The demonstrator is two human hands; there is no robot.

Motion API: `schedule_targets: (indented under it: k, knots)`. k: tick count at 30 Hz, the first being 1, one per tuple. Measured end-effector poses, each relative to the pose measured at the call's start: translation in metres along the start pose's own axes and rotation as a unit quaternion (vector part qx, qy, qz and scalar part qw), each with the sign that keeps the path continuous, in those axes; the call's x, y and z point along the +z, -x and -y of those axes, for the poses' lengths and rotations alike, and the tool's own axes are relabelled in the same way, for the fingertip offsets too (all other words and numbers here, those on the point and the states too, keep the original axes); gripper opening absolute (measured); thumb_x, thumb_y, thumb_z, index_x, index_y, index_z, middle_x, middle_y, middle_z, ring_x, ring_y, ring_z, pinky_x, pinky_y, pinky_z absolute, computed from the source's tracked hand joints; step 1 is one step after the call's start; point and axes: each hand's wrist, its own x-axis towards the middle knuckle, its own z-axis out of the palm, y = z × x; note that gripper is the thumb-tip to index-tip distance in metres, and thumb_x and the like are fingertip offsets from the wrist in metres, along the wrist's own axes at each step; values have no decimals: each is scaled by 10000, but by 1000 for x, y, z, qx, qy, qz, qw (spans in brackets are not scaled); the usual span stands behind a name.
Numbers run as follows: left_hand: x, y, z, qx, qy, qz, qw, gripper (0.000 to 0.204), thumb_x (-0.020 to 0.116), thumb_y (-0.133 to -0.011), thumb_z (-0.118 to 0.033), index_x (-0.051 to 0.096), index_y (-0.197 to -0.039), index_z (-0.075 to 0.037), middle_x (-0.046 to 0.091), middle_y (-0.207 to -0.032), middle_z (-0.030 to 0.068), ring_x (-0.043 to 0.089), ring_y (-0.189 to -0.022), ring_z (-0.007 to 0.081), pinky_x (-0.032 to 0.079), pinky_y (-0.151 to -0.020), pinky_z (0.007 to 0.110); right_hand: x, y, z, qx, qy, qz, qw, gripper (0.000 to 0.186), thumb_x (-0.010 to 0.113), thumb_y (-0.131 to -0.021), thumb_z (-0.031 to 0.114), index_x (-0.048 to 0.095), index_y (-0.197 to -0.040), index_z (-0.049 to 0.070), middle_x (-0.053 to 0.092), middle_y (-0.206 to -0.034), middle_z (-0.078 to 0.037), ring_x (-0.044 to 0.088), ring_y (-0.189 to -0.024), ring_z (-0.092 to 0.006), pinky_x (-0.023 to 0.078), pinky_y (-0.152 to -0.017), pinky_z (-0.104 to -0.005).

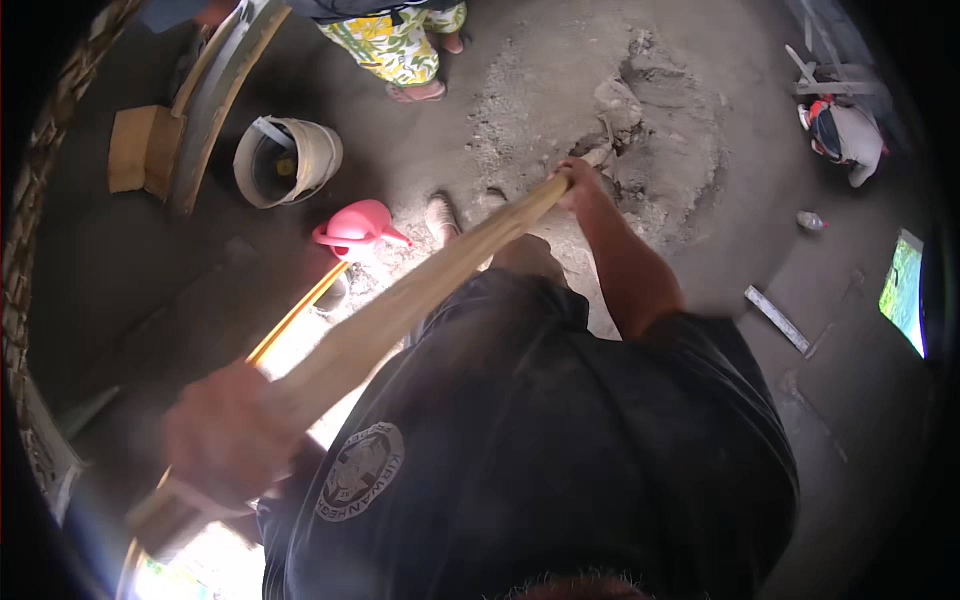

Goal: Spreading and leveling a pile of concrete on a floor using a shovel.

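A thick pale wooden handle point(430, 275) of a long tool runs diagonally across my body. Near its butt end, at the lower left, my left hand point(228, 430) is wrapped round it, blurred by motion. Farther along, my right hand point(580, 185) grips the handle close to the tool's head. Grey, lumpy wet earth or mortar point(680, 130) lies at the far end, around the head, whose shape I cannot make out.
Left of the handle sit a pink watering can point(360, 225) and a dirty white bucket point(318, 160). Beyond stands a person in flowered yellow-green trousers point(395, 48). At right lie a light strip point(778, 320), a plastic bottle point(811, 221) and a bag point(848, 138).
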Motion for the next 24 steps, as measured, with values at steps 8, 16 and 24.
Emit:
schedule_targets:
  k: [8,16,24]
  knots:
    - [4,28,-49,70,2,-104,992,195,710,-703,-29,595,-556,-87,543,-483,32,498,-384,139,346,-383,259,32,21,-60,-38,90,-9,995,90,552,-848,105,485,-796,73,497,-694,-88,520,-568,-232,491,-550,-367]
    - [-41,41,-95,-24,28,-41,998,147,828,-642,-55,691,-692,-66,573,-515,2,571,-458,144,472,-483,279,84,19,-94,-43,105,-18,993,111,587,-808,126,494,-806,65,505,-712,-87,527,-617,-239,503,-589,-366]
    - [-26,22,-103,74,6,-153,985,254,762,-657,-3,595,-514,-130,507,-441,-47,468,-367,60,333,-440,199,85,63,-118,-37,59,4,998,124,583,-809,130,498,-835,44,510,-695,-114,534,-608,-272,503,-612,-394]
